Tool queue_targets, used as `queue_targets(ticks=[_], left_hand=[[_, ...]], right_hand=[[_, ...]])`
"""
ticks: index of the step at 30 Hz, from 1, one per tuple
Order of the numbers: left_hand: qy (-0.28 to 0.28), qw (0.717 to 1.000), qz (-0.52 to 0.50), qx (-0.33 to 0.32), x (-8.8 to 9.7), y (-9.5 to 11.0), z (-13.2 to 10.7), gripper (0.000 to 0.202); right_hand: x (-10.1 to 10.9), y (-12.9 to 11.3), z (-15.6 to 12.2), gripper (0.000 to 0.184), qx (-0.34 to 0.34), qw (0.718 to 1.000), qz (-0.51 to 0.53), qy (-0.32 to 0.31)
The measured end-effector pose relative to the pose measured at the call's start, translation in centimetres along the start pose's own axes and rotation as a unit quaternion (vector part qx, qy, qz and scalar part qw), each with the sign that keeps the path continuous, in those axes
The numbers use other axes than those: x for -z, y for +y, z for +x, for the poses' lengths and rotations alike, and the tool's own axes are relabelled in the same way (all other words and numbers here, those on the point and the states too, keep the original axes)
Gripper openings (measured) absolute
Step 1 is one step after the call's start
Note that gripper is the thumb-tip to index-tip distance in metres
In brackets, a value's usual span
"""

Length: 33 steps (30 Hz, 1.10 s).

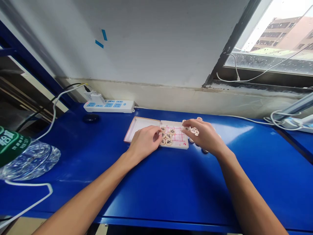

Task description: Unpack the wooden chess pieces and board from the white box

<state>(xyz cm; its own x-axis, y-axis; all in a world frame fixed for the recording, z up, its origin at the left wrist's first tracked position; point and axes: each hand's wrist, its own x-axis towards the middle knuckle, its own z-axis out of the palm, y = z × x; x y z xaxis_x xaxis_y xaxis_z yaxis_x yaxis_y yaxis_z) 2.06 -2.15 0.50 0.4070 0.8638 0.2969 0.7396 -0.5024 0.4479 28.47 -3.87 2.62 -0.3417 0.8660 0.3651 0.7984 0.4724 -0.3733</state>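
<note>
A shallow hinged box lies open on the blue table, its bare white half [134, 126] on the left and its right half [181, 143] marked with a red grid. Several round Chinese chess pieces [168, 135] with black characters lie in rows on the grid's left side. My left hand [144, 138] curls over the hinge, fingertips closed against the leftmost pieces; whether it grips one is hidden. Above the grid's right edge, my right hand [205, 135] pinches one Chinese chess piece [187, 128]. More loose pieces [194, 130] are heaped beside the box, partly under that hand.
A white power strip [109, 106] with a plugged-in adapter sits against the wall, a dark mouse-like object [91, 118] before it. At the left stands a large water bottle [31, 158] near a white cable [29, 184]. A metal lamp-like arm [297, 106] and cables occupy the right.
</note>
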Motion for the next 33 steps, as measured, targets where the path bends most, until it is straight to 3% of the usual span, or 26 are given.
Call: queue_targets(ticks=[3, 6, 11, 22, 28, 33], left_hand=[[0.002, 1.000, 0.000, -0.003, 0.0, 0.0, -0.1, 0.021], [0.004, 1.000, -0.001, -0.003, 0.0, 0.0, -0.1, 0.021], [0.007, 1.000, 0.000, -0.006, -0.1, -0.1, -0.1, 0.020], [0.005, 1.000, -0.002, 0.000, 0.0, 0.0, -0.1, 0.019], [0.004, 1.000, 0.000, 0.005, 0.0, 0.0, 0.0, 0.020], [0.003, 1.000, -0.018, 0.012, 0.0, 0.0, 0.0, 0.016]], right_hand=[[0.7, 1.3, -0.5, 0.014, -0.040, 0.999, -0.017, 0.021], [0.6, 2.2, -0.8, 0.009, -0.059, 0.998, -0.036, -0.001], [-0.1, 2.2, -0.6, 0.010, -0.025, 0.998, -0.015, -0.058], [0.5, 2.5, -0.9, 0.015, -0.015, 0.997, 0.006, -0.078], [-0.4, -0.2, -0.2, 0.020, -0.029, 0.999, 0.024, 0.015], [-2.2, -2.8, 0.9, 0.029, 0.061, 0.994, 0.057, -0.066]])
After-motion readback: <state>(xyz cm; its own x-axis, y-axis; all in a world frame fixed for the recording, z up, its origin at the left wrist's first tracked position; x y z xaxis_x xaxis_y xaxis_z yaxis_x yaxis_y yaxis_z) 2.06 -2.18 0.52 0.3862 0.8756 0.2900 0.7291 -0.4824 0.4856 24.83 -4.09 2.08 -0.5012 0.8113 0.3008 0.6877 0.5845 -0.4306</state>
